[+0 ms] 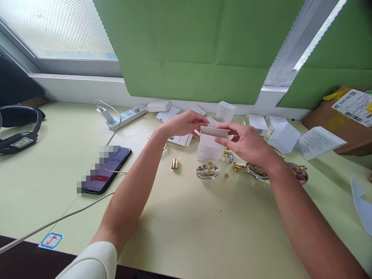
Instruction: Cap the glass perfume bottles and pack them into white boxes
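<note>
Left hand [181, 123] and right hand [247, 143] pinch the top flap of a white carton [208, 149]: seemingly light, crushable card, safest held by its side edges.

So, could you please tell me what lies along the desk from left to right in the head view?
Black headphones, phone, gold cap, held white box, dark bottle, pink bottle, cardboard box.

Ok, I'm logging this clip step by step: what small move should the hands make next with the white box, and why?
Probably lift the top flap fully open: left hand and right hand hold the white box upright by its top, the flap looks half raised, and the clear bottle sits close by.
</note>
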The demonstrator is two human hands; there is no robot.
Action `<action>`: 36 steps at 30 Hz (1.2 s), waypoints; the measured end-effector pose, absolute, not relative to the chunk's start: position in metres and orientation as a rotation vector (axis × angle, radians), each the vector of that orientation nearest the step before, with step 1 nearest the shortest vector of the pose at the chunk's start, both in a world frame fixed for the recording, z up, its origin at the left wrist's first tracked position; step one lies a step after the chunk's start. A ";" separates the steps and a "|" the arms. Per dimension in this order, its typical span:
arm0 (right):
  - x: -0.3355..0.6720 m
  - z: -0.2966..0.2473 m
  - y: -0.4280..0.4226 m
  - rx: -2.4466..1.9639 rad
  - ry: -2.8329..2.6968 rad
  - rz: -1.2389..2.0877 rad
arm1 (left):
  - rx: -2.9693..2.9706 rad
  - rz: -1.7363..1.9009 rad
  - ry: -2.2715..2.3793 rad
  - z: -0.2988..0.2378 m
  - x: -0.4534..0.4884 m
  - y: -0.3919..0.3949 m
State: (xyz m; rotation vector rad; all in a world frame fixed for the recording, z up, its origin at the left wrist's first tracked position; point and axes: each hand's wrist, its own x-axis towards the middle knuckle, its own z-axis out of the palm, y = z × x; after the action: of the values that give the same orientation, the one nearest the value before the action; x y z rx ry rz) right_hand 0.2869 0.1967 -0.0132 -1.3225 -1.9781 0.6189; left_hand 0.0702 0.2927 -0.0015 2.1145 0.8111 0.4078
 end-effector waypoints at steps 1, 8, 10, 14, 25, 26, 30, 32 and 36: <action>0.287 -0.013 0.197 -1.342 -1.979 0.624 | 2.111 0.412 0.815 -0.002 0.070 0.293; 0.287 -0.021 0.201 -1.440 -2.051 0.510 | 2.096 0.408 0.814 -0.001 0.071 0.291; 0.286 -0.025 0.203 -1.414 -2.083 0.495 | 2.098 0.409 0.821 -0.001 0.072 0.291; 0.285 -0.027 0.206 -1.350 -2.122 0.455 | 2.089 0.413 0.824 -0.002 0.073 0.292; 0.274 -0.031 0.207 -1.380 -2.025 0.276 | 2.115 0.408 0.838 -0.002 0.072 0.291; 0.273 -0.032 0.207 -1.395 -2.030 0.278 | 2.105 0.406 0.834 -0.002 0.073 0.292; 0.268 -0.037 0.207 -1.466 -2.027 0.277 | 2.082 0.400 0.846 -0.003 0.074 0.291; 0.264 -0.040 0.205 -1.493 -2.019 0.243 | 2.101 0.390 0.859 -0.002 0.075 0.289; 0.265 -0.045 0.205 -1.607 -1.983 0.234 | 2.126 0.368 0.861 -0.001 0.077 0.286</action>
State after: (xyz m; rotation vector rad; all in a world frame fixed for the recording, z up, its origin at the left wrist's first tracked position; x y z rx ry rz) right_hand 0.2647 0.2049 -0.0448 -1.6070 -1.9828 0.2342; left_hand 0.0771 0.2862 -0.0013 2.1259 0.8611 0.3680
